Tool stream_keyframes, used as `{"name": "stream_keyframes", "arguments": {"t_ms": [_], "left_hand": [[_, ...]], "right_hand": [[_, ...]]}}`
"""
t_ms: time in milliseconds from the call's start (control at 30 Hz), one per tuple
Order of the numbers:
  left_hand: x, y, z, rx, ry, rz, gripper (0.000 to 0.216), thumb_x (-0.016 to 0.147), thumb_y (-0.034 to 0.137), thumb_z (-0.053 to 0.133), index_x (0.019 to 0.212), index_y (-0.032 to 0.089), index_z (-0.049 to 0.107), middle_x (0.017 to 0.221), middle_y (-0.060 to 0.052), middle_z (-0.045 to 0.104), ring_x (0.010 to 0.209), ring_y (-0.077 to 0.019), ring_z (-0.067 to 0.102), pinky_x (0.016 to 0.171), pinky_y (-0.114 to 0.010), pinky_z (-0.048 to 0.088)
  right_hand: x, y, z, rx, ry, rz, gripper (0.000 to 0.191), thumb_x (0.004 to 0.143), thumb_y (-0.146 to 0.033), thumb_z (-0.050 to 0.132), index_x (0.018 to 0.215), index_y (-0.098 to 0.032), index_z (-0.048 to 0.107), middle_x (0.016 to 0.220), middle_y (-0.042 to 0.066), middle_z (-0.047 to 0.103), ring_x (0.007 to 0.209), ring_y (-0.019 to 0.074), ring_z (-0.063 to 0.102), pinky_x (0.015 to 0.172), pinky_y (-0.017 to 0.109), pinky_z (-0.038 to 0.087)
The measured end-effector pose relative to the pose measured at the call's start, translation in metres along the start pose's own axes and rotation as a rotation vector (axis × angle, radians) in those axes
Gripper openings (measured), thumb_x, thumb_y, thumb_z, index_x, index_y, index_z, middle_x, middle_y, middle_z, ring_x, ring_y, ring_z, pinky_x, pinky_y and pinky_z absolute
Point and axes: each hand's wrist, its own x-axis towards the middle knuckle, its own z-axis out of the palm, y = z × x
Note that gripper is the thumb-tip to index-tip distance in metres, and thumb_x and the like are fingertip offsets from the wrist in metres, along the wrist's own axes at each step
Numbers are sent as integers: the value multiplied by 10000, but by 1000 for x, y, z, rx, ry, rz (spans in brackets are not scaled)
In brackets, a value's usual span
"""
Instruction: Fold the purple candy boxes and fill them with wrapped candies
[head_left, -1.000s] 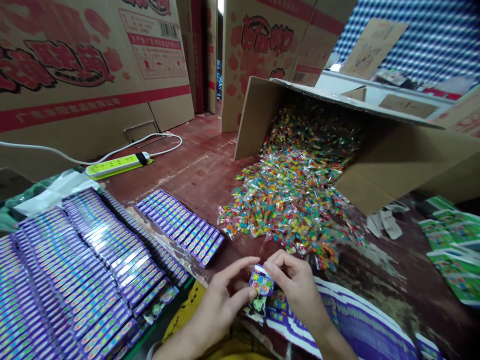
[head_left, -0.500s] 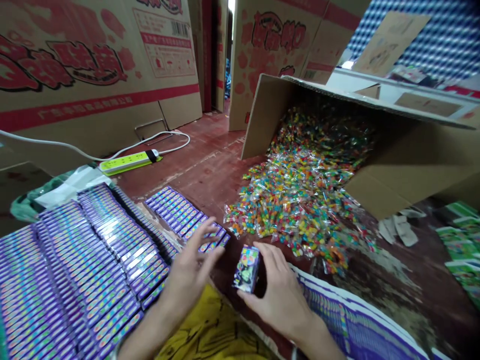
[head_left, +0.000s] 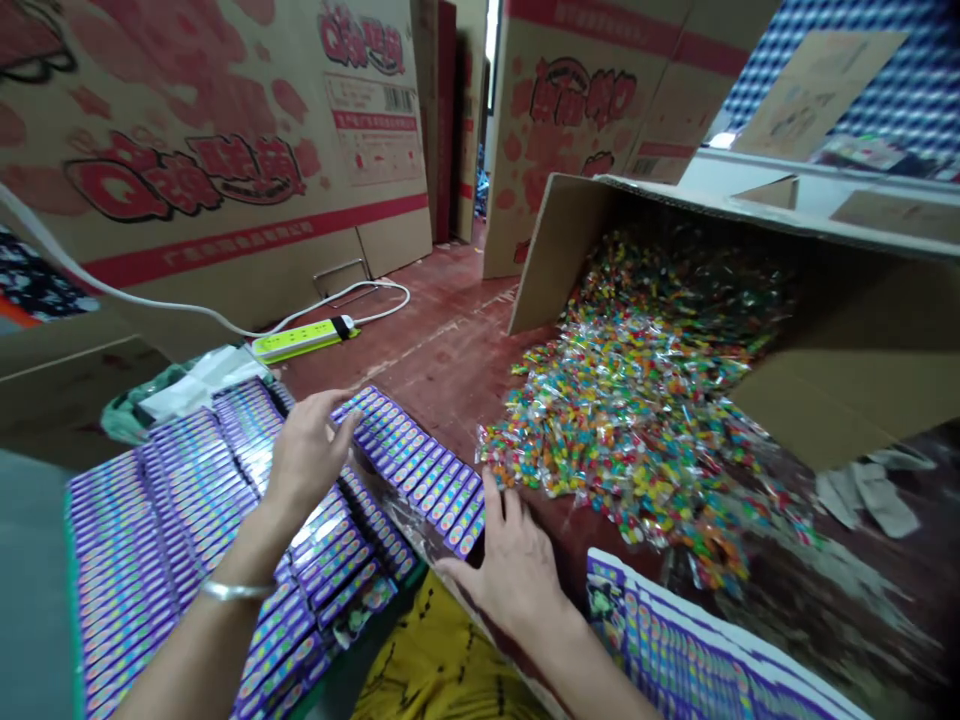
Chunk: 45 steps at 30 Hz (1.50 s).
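A short row of small purple boxes (head_left: 414,464) stands on the red-brown floor in front of me. My left hand (head_left: 304,455) rests against the row's far left end, fingers stretched out. My right hand (head_left: 507,556) presses flat against the near right end, where the last purple box (head_left: 468,524) stands. Neither hand grips anything. Left of the row, a large block of the same purple boxes (head_left: 165,520) lies packed in rows. A silver bangle (head_left: 234,591) sits on my left wrist.
A tipped cardboard carton (head_left: 840,330) spills a heap of colourful wrapped candies (head_left: 645,400) to the right. Flat purple box blanks (head_left: 697,660) lie at lower right. A green power strip (head_left: 304,338) with white cable lies by tall printed cartons (head_left: 187,170). Yellow cloth (head_left: 435,670) covers my lap.
My right hand carried the small purple box forward and set it at the row's near end. My left hand moved to the row's far end. The view shifted left.
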Motion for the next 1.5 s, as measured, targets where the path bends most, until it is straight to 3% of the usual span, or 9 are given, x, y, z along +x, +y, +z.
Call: {"name": "stream_keyframes", "arguments": {"t_ms": [133, 267, 733, 933, 1067, 1233, 1333, 1433, 1500], "left_hand": [[34, -24, 13, 76, -131, -18, 417, 927, 429, 446, 1162, 132, 620, 1091, -147, 710, 1032, -318, 638, 900, -401, 481], [41, -28, 26, 114, -232, -23, 419, 946, 433, 408, 1150, 150, 640, 1109, -141, 715, 1037, -317, 647, 877, -395, 485], [98, -77, 22, 93, -290, -57, 270, 942, 351, 581, 1115, 149, 626, 1149, -82, 651, 1019, -231, 637, 897, -457, 515], [83, -73, 24, -8, -47, -93, 452, 944, 423, 482, 1233, 85, 569, 1258, -175, 621, 1191, -306, 558, 1035, -447, 403], [49, -55, 28, -96, 179, -134, 517, 972, 416, 375, 1361, 81, 441, 1387, -197, 504, 1313, -301, 442, 1112, -433, 328], [3, -27, 25, -214, 345, -156, 438, 976, 364, 401, 1351, 141, 441, 1367, -153, 502, 1280, -278, 465, 1091, -419, 366], [-25, -9, 14, -276, 437, -176, 372, 983, 345, 403, 1292, 154, 483, 1279, -134, 539, 1197, -272, 515, 1012, -409, 432], [-57, 12, 0, -386, 498, -183, 290, 978, 325, 431, 1194, 158, 530, 1035, -76, 593, 915, -217, 602, 825, -350, 501], [-78, 32, -5, -542, 427, -79, 200, 942, 280, 519, 1105, 176, 568, 898, -31, 591, 738, -172, 585, 681, -289, 489]], "right_hand": [[3, -2, 11, -18, 24, -19, 1054, 708, -496, 777, 1520, -162, 195, 1234, 202, 541, 1025, 376, 608, 823, 447, 534], [7, -6, 18, -30, 54, -36, 1039, 708, -500, 771, 1518, -188, 200, 1174, 180, 562, 976, 366, 626, 772, 443, 551], [72, -61, 33, -38, 16, -135, 1207, 602, -661, 788, 1521, -114, 227, 1104, 182, 548, 938, 335, 597, 729, 429, 558], [73, -59, 33, -11, 19, -123, 1323, 561, -718, 771, 1543, -100, 137, 1113, 206, 547, 946, 359, 577, 755, 468, 535], [70, -57, 29, 11, 7, -110, 1425, 479, -690, 831, 1553, -129, 81, 1133, 205, 555, 972, 364, 575, 785, 465, 524], [66, -53, 18, 70, -30, -100, 1456, 440, -616, 885, 1553, -133, 80, 1179, 212, 579, 1014, 374, 599, 827, 458, 513], [59, -35, -2, 153, -46, -111, 1293, 556, -640, 826, 1542, -127, 164, 1237, 225, 585, 989, 376, 635, 819, 471, 515], [46, 6, -36, 275, 86, -135, 745, 840, -561, 638, 1431, -165, 416, 1249, 168, 611, 1046, 312, 629, 866, 398, 494], [30, 43, -60, 319, 212, -83, 345, 945, -436, 540, 1199, -212, 600, 1127, 93, 666, 978, 240, 642, 832, 320, 484]]}}
